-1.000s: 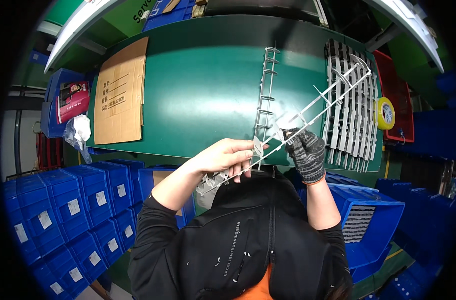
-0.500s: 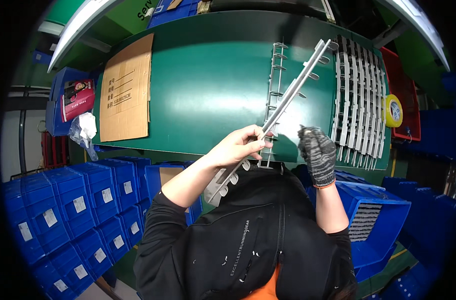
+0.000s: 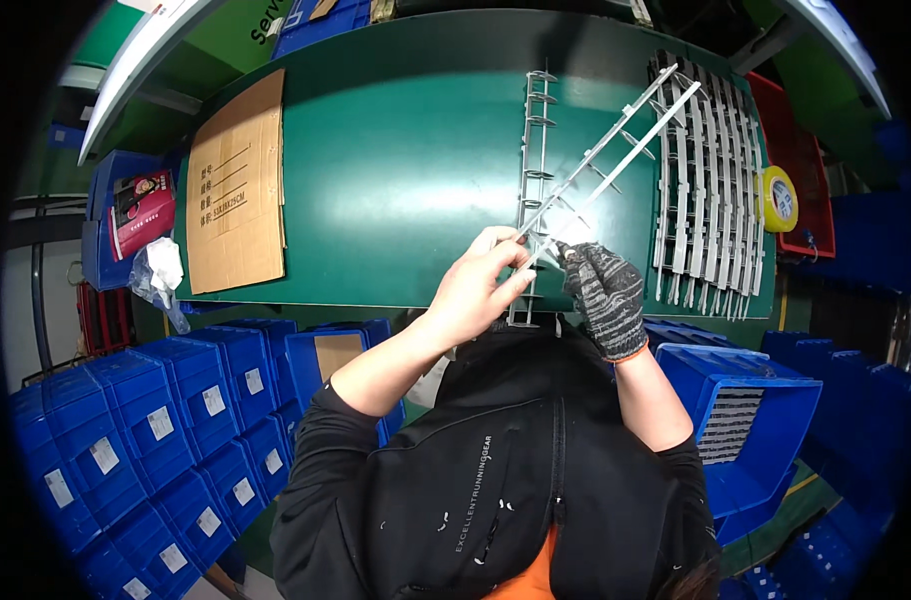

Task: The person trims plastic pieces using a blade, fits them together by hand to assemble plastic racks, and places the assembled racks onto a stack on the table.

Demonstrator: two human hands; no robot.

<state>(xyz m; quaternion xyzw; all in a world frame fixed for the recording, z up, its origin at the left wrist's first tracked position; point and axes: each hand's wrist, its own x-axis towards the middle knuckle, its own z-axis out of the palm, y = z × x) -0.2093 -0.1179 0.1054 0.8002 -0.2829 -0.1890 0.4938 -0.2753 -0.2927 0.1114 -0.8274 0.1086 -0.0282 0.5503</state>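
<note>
My bare left hand (image 3: 475, 285) is closed around the lower end of a grey ladder-like strip (image 3: 635, 152), two long rails joined by thin crosspieces, which slants up to the right above the table. Beside that end, my right hand (image 3: 607, 295), in a grey-black knit glove, has its fingertips pinched together against the strip; whatever they grip is too small to make out. A second strip of the same kind (image 3: 524, 150) lies on the green table (image 3: 405, 180), partly hidden beneath the held one and my left hand. Several more strips (image 3: 710, 180) lie side by side at the right.
Flat cardboard (image 3: 237, 190) lies on the table's left part. A yellow tape roll (image 3: 778, 199) stands at the right edge, next to a red bin (image 3: 820, 215). Stacked blue crates (image 3: 175, 400) fill the lower left; an open blue crate (image 3: 775, 440) holding strips stands lower right.
The held strip has turned, so its two rails now show apart, and its far end has moved right over the row of strips. My right hand has moved left to the strip.
</note>
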